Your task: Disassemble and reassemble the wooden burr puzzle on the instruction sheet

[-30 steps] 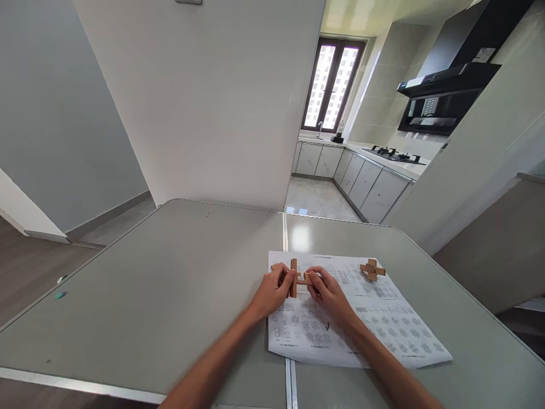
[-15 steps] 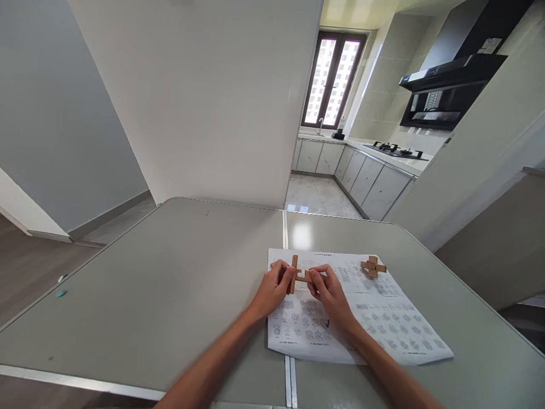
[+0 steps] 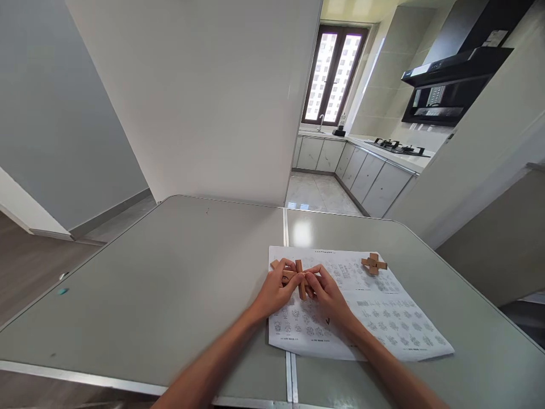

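Now — left hand (image 3: 272, 293), right hand (image 3: 328, 293) grip wooden pieces (image 3: 299, 276) | second cross (image 3: 373, 264) apart on sheet (image 3: 385, 326)

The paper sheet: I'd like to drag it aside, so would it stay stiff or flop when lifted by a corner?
The paper sheet looks thin and lies flat on the table, so it probably flops. It likely slides easily on that glossy top. The wooden cross resting on it might ride along or tumble.

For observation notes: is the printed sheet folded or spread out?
Spread out: the printed sheet lies flat on the table, diagrams showing.
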Available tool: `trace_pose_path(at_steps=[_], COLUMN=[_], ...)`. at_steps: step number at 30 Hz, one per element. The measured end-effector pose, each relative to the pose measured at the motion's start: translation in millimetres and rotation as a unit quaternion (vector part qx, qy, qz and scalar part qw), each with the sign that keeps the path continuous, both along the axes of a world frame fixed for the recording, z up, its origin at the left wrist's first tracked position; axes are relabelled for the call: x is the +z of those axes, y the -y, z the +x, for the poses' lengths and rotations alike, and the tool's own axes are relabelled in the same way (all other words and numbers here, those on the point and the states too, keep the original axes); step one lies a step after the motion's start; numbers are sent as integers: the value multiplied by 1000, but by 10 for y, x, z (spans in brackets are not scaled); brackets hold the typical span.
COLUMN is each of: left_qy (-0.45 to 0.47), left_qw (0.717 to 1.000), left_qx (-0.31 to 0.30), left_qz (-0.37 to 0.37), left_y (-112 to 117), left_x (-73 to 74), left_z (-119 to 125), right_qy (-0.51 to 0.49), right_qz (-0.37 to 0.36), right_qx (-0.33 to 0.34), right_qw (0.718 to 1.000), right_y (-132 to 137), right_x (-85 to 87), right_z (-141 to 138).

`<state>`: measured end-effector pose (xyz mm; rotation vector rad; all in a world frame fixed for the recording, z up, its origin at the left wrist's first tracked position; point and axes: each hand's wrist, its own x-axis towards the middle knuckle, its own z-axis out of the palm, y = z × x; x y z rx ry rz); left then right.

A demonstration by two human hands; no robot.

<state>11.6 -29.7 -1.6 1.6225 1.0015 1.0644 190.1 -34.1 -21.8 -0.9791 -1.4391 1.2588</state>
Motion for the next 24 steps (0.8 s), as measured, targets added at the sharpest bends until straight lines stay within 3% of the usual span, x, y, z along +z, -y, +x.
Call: trace_pose_path(at_steps=[4,12,21,24], left_qy=[-3,-13,-31,5], left_qw=[999,999,999,1000], left_qx=[37,15,-2,0], left_qz=[0,38,24,8], left_y=[3,57,59,38], left_x=[20,15,63,41], left_z=[-3,-9,-35,-17], right_qy=[-18,-1,43,43], right_qz=[-3,9,43,57], right_qx=[-7,-17,28,27], right_qw=[1000,1000,998,997], right_y=[-3,-16,8,15], right_x=[-26,-15,-9,-1], right_z=[-16,26,61,39])
